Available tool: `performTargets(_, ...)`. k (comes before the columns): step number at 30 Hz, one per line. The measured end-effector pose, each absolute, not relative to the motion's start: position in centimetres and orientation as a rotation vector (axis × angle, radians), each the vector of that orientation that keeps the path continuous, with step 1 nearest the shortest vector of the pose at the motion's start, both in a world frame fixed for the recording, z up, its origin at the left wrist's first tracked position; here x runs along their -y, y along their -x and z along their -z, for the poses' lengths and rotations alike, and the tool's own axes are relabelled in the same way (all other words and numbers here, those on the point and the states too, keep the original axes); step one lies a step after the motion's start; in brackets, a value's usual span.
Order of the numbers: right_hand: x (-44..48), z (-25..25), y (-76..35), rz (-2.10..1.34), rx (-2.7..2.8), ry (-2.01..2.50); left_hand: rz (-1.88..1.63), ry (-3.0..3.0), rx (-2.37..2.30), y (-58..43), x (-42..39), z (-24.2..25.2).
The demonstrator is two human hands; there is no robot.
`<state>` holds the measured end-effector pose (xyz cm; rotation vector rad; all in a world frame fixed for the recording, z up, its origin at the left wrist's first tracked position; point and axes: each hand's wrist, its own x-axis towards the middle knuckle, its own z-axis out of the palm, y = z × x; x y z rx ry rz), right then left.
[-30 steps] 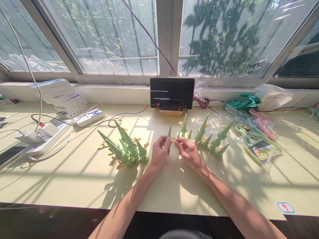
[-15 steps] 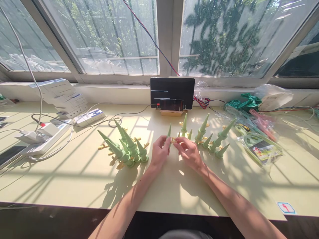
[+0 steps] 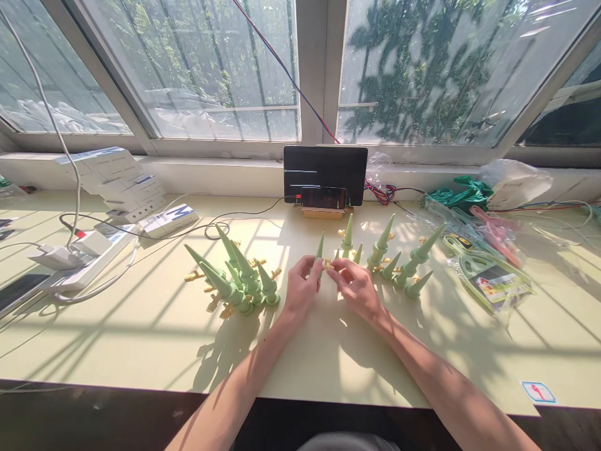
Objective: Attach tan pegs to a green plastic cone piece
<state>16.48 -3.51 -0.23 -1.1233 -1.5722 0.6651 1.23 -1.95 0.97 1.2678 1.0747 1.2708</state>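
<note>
Indoor workroom, somewhere between a small workshop and an office, which of the two is unclear; a long pale-yellow worktop [image 3: 154,354] runs beneath large grey metal-framed glass windows [image 3: 258,69], with green trees [image 3: 413,69] outside; several matching pale-green spiked pieces [image 3: 243,266] stand mid-worktop, suggesting bench work; toward the left end lie a white plastic power strip [image 3: 87,275] with white plugs [image 3: 59,257] and a stack of white cardboard boxes [image 3: 115,185]; a black rectangular screen [image 3: 323,174] stands at the far edge; a white, blue-bordered label [image 3: 538,392] lies by the near edge, rightward.
</note>
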Motion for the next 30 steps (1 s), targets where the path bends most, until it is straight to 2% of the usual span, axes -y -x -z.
performTargets(30, 3.65, 0.05, -16.45, -0.655, 1.592, 1.130, -1.265, -1.289, -1.081, -1.22, 1.99, -1.04)
